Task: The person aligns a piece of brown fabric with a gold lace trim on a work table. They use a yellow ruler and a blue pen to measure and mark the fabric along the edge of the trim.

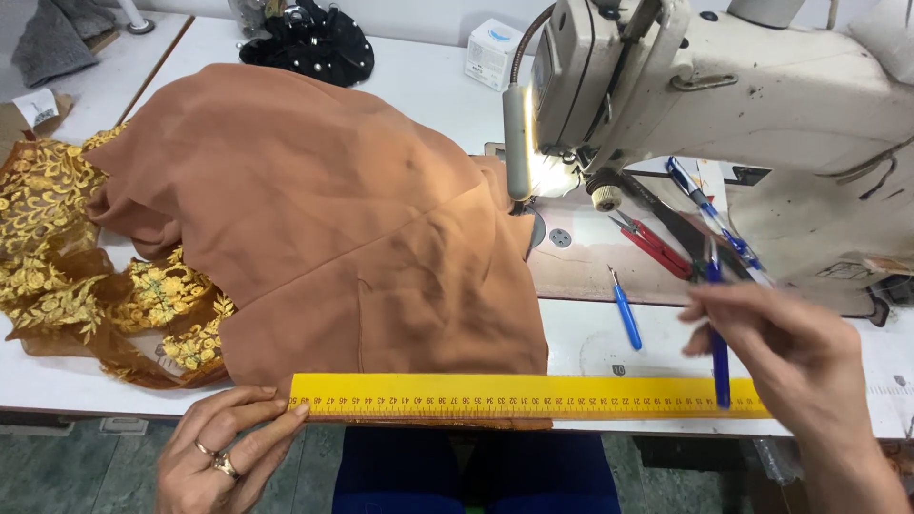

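Left hand (pixel 221 447) sits at the near table edge, fingertips pressing the left end of a long yellow ruler (pixel 524 395) that lies across the hem of some brown fabric (pixel 324 219). Right hand (pixel 795 357) pinches a blue pen (pixel 717 328), tip down on the ruler near its right end. Gold embroidered lace (pixel 57 247) peeks out on the left under the fabric. A cream sewing machine (pixel 743 105) stands behind, with red snips (pixel 652 243) and a blue seam ripper (pixel 625 309) on its bed.
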